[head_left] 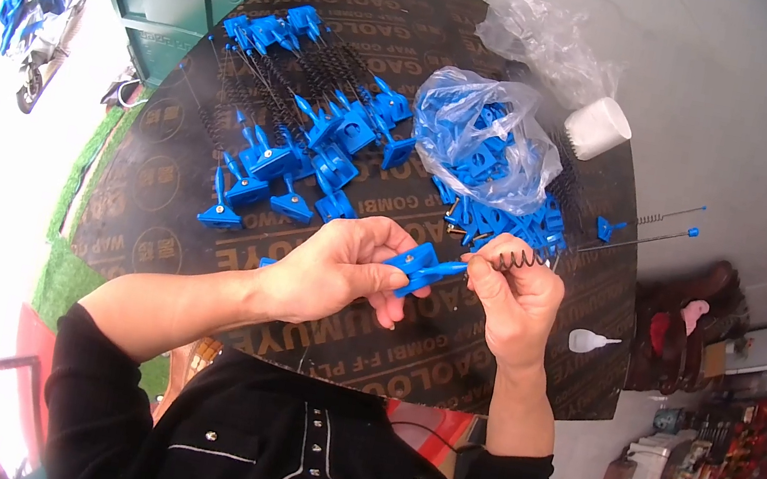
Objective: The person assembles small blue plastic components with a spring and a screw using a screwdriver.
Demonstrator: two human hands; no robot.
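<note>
Above the near part of the dark table, my left hand (333,267) is closed round a blue plastic base (412,262) with a flat square plate and a tapered stem. The stem points right. At its tip, my right hand (522,308) pinches a black coil spring (517,260) between thumb and fingers. The stem tip meets the right fingertips, which hide whether the spring is seated on it. Beyond my left hand lie several similar blue bases with springs attached (318,142). Loose blue plastic parts (498,223) are heaped just beyond my right hand.
A clear plastic bag (440,112) holds more blue parts. Behind it lie a crumpled clear bag (548,44) and a white cylindrical container (598,129). A small white nozzle bottle (588,342) stands out at the right, near the table's edge (622,381). Thin rods (642,239) project past that edge.
</note>
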